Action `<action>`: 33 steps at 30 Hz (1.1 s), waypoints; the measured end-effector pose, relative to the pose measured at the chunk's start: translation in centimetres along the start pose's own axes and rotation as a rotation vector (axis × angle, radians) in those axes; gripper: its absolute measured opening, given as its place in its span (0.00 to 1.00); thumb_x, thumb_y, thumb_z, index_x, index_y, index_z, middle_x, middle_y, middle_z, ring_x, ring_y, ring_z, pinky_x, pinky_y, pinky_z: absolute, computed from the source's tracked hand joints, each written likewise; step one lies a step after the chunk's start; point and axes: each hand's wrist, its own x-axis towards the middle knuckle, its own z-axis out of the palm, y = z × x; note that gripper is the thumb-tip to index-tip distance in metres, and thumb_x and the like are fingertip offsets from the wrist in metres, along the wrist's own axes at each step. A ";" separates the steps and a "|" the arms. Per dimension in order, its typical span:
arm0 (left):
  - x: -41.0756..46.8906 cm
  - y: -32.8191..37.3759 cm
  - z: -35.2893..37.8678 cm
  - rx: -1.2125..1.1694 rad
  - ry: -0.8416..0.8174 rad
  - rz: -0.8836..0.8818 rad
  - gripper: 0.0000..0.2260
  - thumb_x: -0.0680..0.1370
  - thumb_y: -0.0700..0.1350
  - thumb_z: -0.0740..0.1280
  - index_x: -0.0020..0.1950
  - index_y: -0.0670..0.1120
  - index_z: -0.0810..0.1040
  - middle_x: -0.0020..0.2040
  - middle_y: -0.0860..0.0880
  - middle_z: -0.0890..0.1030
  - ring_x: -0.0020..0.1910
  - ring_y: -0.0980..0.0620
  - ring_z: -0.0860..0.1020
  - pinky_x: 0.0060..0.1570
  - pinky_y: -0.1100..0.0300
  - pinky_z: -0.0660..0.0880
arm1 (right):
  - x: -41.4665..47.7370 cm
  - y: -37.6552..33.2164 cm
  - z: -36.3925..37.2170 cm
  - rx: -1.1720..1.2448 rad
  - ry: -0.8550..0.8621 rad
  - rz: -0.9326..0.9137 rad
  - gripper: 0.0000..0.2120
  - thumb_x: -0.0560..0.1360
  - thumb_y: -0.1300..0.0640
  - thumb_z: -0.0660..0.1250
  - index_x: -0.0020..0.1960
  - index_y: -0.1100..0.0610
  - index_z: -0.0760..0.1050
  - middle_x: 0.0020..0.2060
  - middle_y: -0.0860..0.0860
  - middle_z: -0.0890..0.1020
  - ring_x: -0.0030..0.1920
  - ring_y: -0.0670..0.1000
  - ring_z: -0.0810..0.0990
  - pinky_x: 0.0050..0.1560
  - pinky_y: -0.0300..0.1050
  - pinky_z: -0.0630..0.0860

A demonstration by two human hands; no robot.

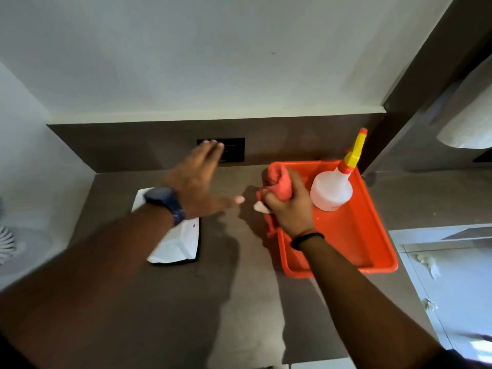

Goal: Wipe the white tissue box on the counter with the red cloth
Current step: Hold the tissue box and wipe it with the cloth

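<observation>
An orange plastic tray (pixel 372 235) sits under and right of the right hand, holding a white spray bottle (pixel 330 190) with a yellow nozzle. A black wall socket plate (pixel 234 153) lies beyond the left hand's fingertips.

There were two hands, the left hand (pixel 198 179) and right hand (pixel 288 206). One red cloth (pixel 278 183) sat within the right fingers; one tissue box (pixel 177 242), one orange tray (pixel 372 235) and one spray bottle (pixel 331 191) lay beyond them

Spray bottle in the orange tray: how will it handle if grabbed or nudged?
The spray bottle looks like thin translucent plastic, so probably light. Its tall yellow nozzle over a squat base suggests it may tip if pushed high. Standing in the tray, it would likely slide on smooth plastic.
</observation>
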 end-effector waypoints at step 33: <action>-5.9 -9.8 -1.2 0.228 -0.409 -0.047 0.59 0.45 0.75 0.69 0.70 0.50 0.55 0.66 0.49 0.70 0.61 0.47 0.69 0.61 0.52 0.69 | -6.4 0.0 18.8 0.622 0.089 0.544 0.14 0.74 0.44 0.69 0.58 0.45 0.80 0.57 0.46 0.85 0.61 0.49 0.83 0.56 0.42 0.81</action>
